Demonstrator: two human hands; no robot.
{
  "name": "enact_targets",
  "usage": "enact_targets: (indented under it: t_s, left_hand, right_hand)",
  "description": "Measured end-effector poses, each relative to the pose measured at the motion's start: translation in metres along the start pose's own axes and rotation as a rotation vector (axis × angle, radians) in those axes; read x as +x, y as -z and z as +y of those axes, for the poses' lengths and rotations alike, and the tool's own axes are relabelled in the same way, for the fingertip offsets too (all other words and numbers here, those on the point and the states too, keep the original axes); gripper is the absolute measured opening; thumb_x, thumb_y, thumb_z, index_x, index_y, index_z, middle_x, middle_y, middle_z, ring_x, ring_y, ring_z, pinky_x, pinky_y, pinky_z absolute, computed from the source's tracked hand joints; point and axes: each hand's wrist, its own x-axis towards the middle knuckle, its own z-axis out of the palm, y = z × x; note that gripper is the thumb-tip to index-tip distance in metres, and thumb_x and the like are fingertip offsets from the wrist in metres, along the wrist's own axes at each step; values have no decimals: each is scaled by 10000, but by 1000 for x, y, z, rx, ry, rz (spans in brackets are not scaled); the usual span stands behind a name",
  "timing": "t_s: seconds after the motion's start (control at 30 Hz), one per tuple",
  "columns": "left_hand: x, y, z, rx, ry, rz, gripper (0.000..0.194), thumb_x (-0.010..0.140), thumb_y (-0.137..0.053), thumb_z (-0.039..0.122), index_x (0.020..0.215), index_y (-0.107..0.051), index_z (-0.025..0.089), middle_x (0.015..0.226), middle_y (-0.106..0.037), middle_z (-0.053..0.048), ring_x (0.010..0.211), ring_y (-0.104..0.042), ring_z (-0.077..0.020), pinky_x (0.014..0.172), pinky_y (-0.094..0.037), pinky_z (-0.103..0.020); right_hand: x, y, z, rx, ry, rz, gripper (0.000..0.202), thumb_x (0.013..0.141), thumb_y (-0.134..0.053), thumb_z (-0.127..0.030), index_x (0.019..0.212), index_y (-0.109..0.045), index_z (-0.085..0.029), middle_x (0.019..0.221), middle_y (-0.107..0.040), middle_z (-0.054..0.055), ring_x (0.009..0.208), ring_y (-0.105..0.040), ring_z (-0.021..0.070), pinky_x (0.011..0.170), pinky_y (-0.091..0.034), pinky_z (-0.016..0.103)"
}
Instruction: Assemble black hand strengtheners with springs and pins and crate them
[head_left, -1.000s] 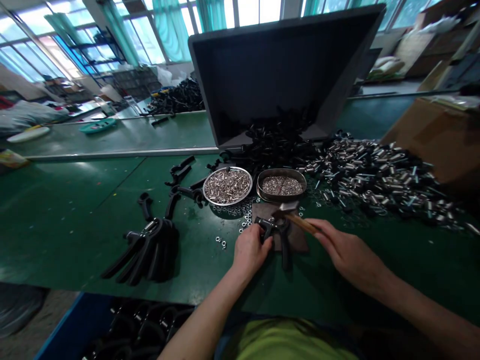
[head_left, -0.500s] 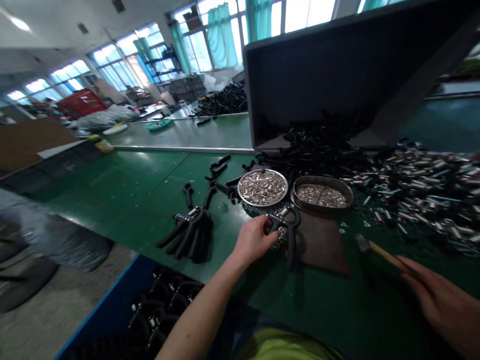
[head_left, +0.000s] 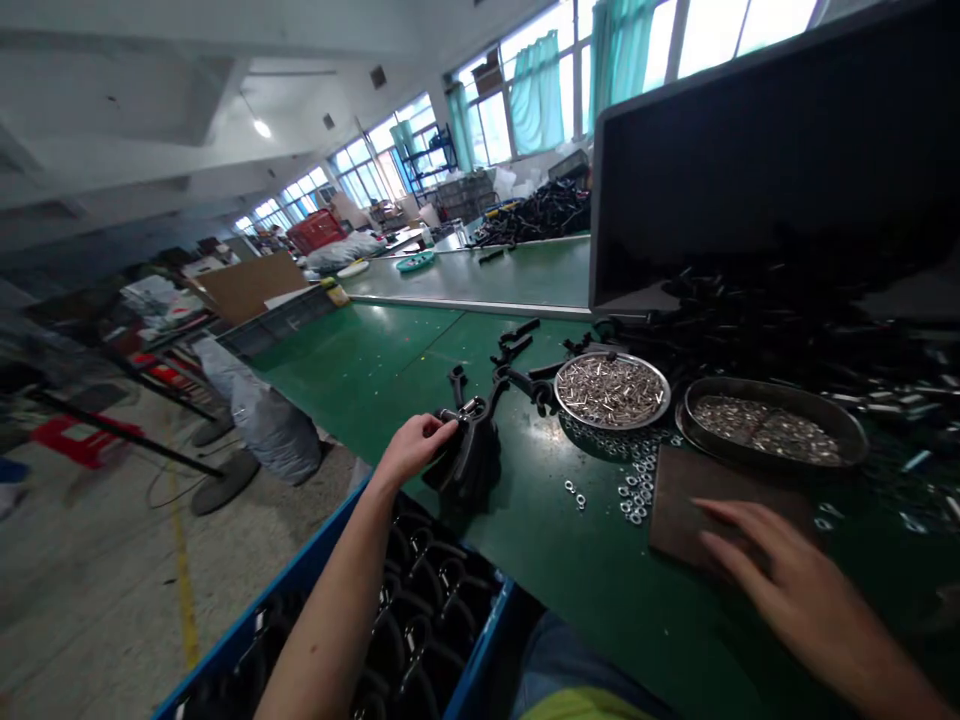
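My left hand [head_left: 416, 445] is at the bundle of black plastic clamps [head_left: 472, 465] on the green bench, fingers closed round the near-side clamp, whose handles are partly hidden. Metal springs show at the top of the bundle. Over a flat brown plate [head_left: 679, 515] I hold my right hand [head_left: 787, 575] with thumb and fingers apart and nothing between them. Small metal nuts [head_left: 636, 500] lie beside the plate's left edge. Beyond them stand a round dish of small metal pins [head_left: 664, 402] and an oval tin of small metal parts [head_left: 859, 445].
Below the bench edge stands a blue crate [head_left: 491, 640] of black clamps. A large dark bin [head_left: 735, 180] lies tipped at the back right, black parts spilling out. Loose black pieces [head_left: 514, 345] lie behind the bundle. A filled plastic sack [head_left: 270, 420] stands on the floor at left.
My left hand has moved left from beside the brown plate to the clamp bundle. The hammer is out of my right hand, which has come left over the plate. The view has swung left.
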Motion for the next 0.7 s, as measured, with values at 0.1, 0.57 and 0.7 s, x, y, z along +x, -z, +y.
enact_targets:
  t_s: [0.1, 0.57, 0.7]
  left_hand:
    - [4, 10, -6, -104, 110, -167, 715, 708, -342, 797, 791, -638, 151, 718, -621, -30, 689, -543, -166, 572, -379, -236]
    - [18, -8, -15, -594, 344, -537, 641, 734, -427, 744, 797, -702, 168, 754, -697, -59, 699, -616, -185, 698, -487, -301]
    - [-11, -18, -16, -724, 205, -281, 586, 755, -509, 656, 975, -685, 143, 962, -694, -70, 909, -623, -227, 892, -466, -368]
  right_hand:
    - [47, -62, -66, 473, -170, -275, 433, 801, -538, -500, 1126, -575, -216, 1100, -640, 101, 984, -621, 238, 795, -533, 371]
    - [133, -207, -174, 774, -412, -519, 655, 791, -406, -672, 1217, -464, -178, 1180, -598, 128, 921, -628, 241, 542, -503, 279]
    - [124, -192, -181, 761, -200, -386, 660, 817, -456, -592, 1355, -329, -231, 1299, -528, 103, 1069, -587, 265, 752, -538, 363]
